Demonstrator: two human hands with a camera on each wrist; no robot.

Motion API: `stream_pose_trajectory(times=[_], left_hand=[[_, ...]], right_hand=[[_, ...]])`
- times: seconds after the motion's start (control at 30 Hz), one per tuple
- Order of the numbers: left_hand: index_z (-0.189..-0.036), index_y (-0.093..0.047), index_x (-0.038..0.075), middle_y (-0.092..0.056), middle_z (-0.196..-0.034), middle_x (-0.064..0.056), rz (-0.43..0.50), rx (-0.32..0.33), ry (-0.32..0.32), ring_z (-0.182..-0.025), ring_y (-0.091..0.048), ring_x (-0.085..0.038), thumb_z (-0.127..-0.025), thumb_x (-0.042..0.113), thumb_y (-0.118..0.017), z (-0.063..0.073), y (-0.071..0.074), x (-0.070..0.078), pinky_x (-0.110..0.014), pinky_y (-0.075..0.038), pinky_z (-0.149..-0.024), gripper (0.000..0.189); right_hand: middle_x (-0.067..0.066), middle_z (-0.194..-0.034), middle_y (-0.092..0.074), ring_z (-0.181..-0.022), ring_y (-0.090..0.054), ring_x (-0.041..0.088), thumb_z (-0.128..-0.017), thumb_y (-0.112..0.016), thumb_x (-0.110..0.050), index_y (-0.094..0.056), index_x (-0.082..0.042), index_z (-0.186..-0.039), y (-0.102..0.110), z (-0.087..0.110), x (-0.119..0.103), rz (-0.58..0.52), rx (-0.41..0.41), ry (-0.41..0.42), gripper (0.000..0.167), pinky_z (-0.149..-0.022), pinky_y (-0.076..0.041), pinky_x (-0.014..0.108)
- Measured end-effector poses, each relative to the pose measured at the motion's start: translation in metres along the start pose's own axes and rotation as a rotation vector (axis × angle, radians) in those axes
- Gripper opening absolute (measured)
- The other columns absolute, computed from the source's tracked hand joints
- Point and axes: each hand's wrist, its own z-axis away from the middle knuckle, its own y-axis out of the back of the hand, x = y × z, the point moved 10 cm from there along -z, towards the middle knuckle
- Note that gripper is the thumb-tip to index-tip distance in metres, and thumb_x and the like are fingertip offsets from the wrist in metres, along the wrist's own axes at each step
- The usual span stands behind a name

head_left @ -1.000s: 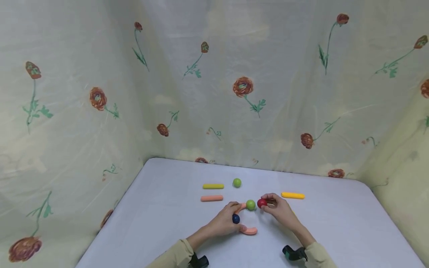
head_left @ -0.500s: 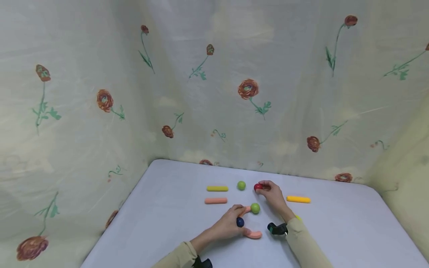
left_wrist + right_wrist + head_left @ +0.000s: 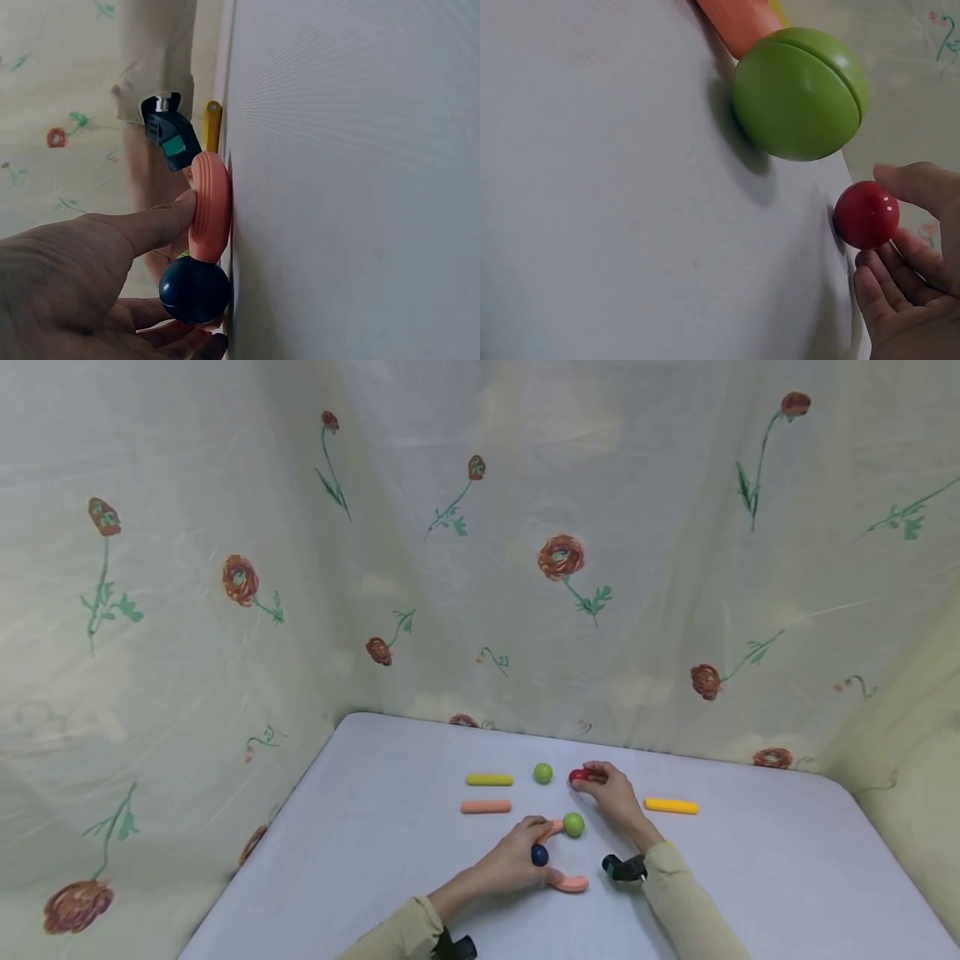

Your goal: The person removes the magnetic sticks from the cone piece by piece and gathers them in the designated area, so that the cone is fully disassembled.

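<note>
The right hand pinched a small glossy red ball between thumb and fingers, a narrow grip just around the ball, toward the far side of the white-covered table; whether the ball touched the cloth could not be told. The left hand was spread wide nearer the person, its thumb against a curved, ridged pink piece and its fingers at a second curved pink piece, with a shiny navy-blue ball between; whether it gripped them firmly could not be told. That hand's own fingers covered part of the second curve, at whose far end sat a smooth lime-green ball. A second lime-green ball lay just left of the red one, with the space between them open. Farther left were a straight olive-yellow stick and, nearer the person, a straight salmon-pink stick; a straight orange-yellow stick lay right of the right hand. The right forearm's beige sleeve and black wrist camera crossed the table beside the curves, and a floral curtain hung behind the table.
</note>
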Motion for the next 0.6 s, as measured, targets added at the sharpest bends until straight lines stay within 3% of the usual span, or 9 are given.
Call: stream_pose_trajectory(times=[0.17,0.3,0.47,0.6], left_hand=[[-0.142,-0.047,0.022,-0.043,-0.145,0.000,-0.002,-0.014,-0.030,-0.131,-0.044,-0.019,-0.073,0.043,-0.082,0.000,0.000,0.001,-0.045,-0.040,-0.107,0.080],[-0.142,-0.047,0.017,-0.049,-0.139,0.000,0.003,-0.005,-0.081,-0.124,-0.048,-0.014,-0.078,0.043,-0.078,0.000,0.005,0.004,-0.039,-0.041,-0.106,0.075],[-0.127,-0.059,0.004,-0.061,-0.113,-0.003,0.067,0.057,-0.162,-0.093,-0.055,-0.010,-0.088,0.029,-0.072,-0.009,0.019,0.011,-0.025,-0.048,-0.078,0.048],[-0.107,-0.068,0.005,-0.063,-0.093,0.000,0.077,0.088,-0.169,-0.078,-0.056,-0.006,-0.088,0.020,-0.071,-0.023,0.025,0.015,-0.020,-0.047,-0.065,0.024]], right_hand=[[0.022,-0.136,-0.049,-0.126,-0.047,0.036,-0.089,-0.070,-0.030,-0.045,-0.001,-0.135,0.007,0.015,-0.013,0.045,0.008,0.071,0.060,-0.106,-0.041,0.048],[0.020,-0.137,-0.048,-0.128,-0.046,0.037,-0.089,-0.070,-0.028,-0.045,-0.003,-0.135,0.011,0.038,-0.027,0.107,0.013,0.142,0.059,-0.107,-0.039,0.051],[0.016,-0.126,-0.055,-0.115,-0.054,0.031,-0.086,-0.074,-0.022,-0.051,-0.004,-0.128,0.012,0.070,-0.035,0.156,0.023,0.224,0.051,-0.101,-0.046,0.044],[0.008,-0.107,-0.062,-0.094,-0.056,0.020,-0.082,-0.077,-0.023,-0.060,-0.008,-0.114,-0.003,0.099,-0.038,0.197,-0.077,0.242,0.039,-0.081,-0.050,0.027]])
